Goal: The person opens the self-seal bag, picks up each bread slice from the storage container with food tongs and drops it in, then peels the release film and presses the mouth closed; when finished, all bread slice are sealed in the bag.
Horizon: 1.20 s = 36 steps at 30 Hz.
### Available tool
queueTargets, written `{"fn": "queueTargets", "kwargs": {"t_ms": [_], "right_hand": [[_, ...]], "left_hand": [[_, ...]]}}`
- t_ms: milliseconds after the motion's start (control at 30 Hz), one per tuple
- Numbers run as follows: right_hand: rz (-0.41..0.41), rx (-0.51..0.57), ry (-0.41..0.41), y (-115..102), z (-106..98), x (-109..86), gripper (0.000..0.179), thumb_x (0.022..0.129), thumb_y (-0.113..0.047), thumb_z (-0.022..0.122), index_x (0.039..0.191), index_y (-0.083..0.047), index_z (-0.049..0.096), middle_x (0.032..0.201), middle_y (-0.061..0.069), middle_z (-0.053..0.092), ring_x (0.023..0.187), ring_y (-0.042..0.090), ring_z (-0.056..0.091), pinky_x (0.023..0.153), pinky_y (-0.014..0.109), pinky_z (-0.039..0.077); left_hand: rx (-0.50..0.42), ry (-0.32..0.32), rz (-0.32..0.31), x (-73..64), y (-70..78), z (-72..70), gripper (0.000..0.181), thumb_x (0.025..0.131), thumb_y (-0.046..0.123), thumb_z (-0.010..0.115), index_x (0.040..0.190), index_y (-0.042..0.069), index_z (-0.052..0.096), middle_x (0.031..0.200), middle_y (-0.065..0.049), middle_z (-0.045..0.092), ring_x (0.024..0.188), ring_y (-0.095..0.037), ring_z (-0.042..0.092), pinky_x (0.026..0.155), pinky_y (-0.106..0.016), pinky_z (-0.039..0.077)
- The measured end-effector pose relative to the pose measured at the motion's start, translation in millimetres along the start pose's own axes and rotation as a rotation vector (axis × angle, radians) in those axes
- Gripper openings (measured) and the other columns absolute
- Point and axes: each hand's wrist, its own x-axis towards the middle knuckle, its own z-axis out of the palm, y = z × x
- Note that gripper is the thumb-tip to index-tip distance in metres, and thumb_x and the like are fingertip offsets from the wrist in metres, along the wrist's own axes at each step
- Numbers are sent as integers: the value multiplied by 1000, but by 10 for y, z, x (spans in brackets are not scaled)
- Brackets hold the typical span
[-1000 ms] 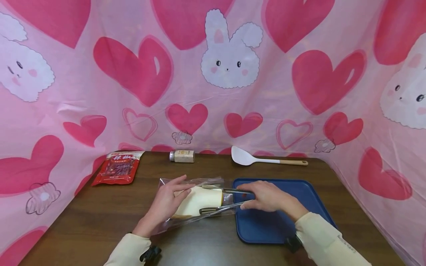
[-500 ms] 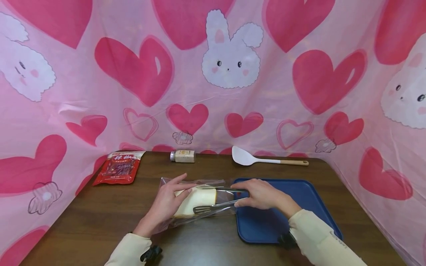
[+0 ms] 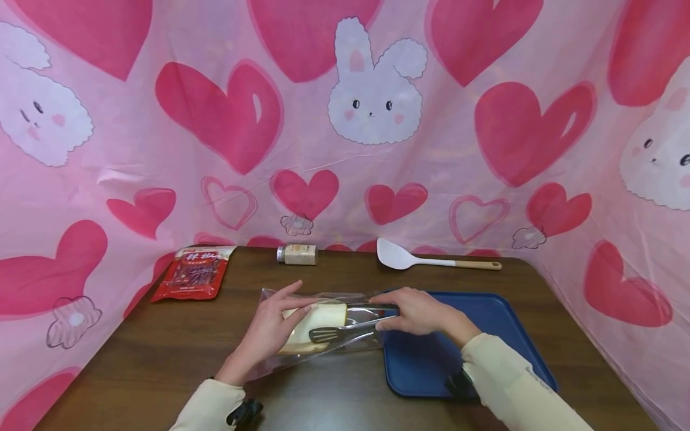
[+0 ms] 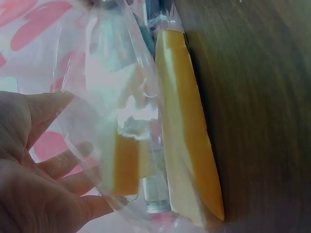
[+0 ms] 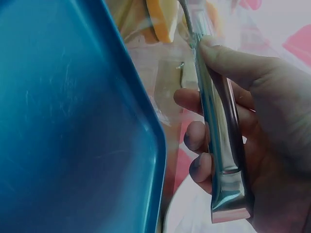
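Slices of white bread [image 3: 331, 314] with golden crust lie in a clear plastic bag [image 3: 369, 344] at the middle of the table. My left hand [image 3: 272, 326] is at the bag's left end, its fingers spread and touching the film; in the left wrist view, a thick crust edge [image 4: 189, 131] lies along the table and another bread piece [image 4: 126, 165] shows behind the film. My right hand [image 3: 417, 312] grips metal tongs [image 5: 226, 141] by the handle end. Their arms reach left into the bag, parted, with one dark slotted tip [image 3: 325, 334] over the bread.
A blue tray [image 3: 426, 377] is under my right hand and forearm. Toward the back stand or lie a red chili packet [image 3: 195, 272], a small seasoning jar [image 3: 299, 254] on its side, and a white spatula [image 3: 396, 254] with a wooden handle. A pink patterned cloth surrounds the table.
My right hand and the tongs have shifted left, deeper into the bag. The bread's right edge has moved left a little. My left hand has stayed in place.
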Motion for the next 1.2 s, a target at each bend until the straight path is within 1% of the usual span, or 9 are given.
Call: {"fn": "queueTargets", "kwargs": {"t_ms": [67, 167, 300, 433, 567, 800, 867, 1033, 1200], "right_hand": [[17, -5, -8, 7, 2, 23, 59, 97, -47, 74, 145, -15, 65, 129, 6, 75, 115, 29, 67, 96, 55, 56], [32, -3, -24, 13, 11, 46, 59, 96, -46, 74, 146, -15, 64, 129, 7, 75, 118, 32, 67, 99, 60, 54], [19, -5, -26, 5, 18, 63, 60, 96, -46, 75, 147, -15, 63, 125, 5, 75, 111, 27, 67, 96, 56, 56], [-8, -1, -26, -23, 25, 98, 61, 96, -46, 75, 147, -16, 63, 136, 8, 72, 116, 28, 68, 99, 56, 56], [-13, 20, -43, -48, 48, 129, 61, 96, -46, 75, 147, -15, 63, 140, 9, 70, 121, 29, 67, 102, 57, 55], [-23, 57, -45, -81, 70, 161, 62, 96, -44, 75, 148, -12, 62, 138, 8, 71, 115, 27, 68, 99, 53, 56], [-18, 72, -45, -90, 66, 170, 63, 96, -44, 75, 148, -12, 61, 140, 9, 70, 116, 27, 67, 101, 54, 55], [4, 97, -65, -84, 83, 190, 65, 95, -45, 76, 149, -12, 61, 135, 7, 72, 117, 27, 64, 101, 55, 54], [-2, 102, -71, -70, 100, 197, 65, 95, -42, 77, 149, -10, 60, 131, 7, 73, 108, 25, 65, 95, 47, 55]], "left_hand": [[-8, -8, -19, 3, 0, -6, 24, 98, 13, 76, 120, 18, 82, 157, -18, 56, 144, -44, 53, 118, -71, 36], [-16, -22, -46, 5, 3, -16, 25, 98, 14, 76, 121, 19, 82, 159, -17, 54, 146, -44, 51, 119, -71, 34], [-6, -25, -48, 11, 5, -12, 25, 98, 14, 76, 121, 19, 82, 159, -16, 54, 146, -44, 51, 119, -71, 35], [-8, -20, -47, 9, 8, -5, 25, 98, 14, 75, 121, 19, 82, 158, -16, 55, 146, -45, 51, 119, -70, 36], [-15, -13, -42, 9, 12, 7, 24, 98, 14, 75, 121, 19, 82, 158, -16, 55, 146, -45, 51, 119, -69, 37], [-7, -9, -51, 2, 13, 3, 24, 99, 15, 75, 121, 19, 82, 158, -15, 55, 147, -46, 49, 119, -70, 35], [-6, -7, -52, 3, 9, 1, 24, 99, 15, 75, 122, 19, 82, 158, -15, 55, 147, -45, 49, 119, -69, 35], [-15, -1, -51, -1, -7, 0, 25, 99, 14, 75, 122, 20, 82, 158, -15, 55, 147, -44, 50, 118, -69, 37], [-26, -1, -52, -5, -3, 2, 25, 99, 14, 75, 122, 20, 82, 158, -15, 55, 147, -45, 49, 119, -70, 36]]}}
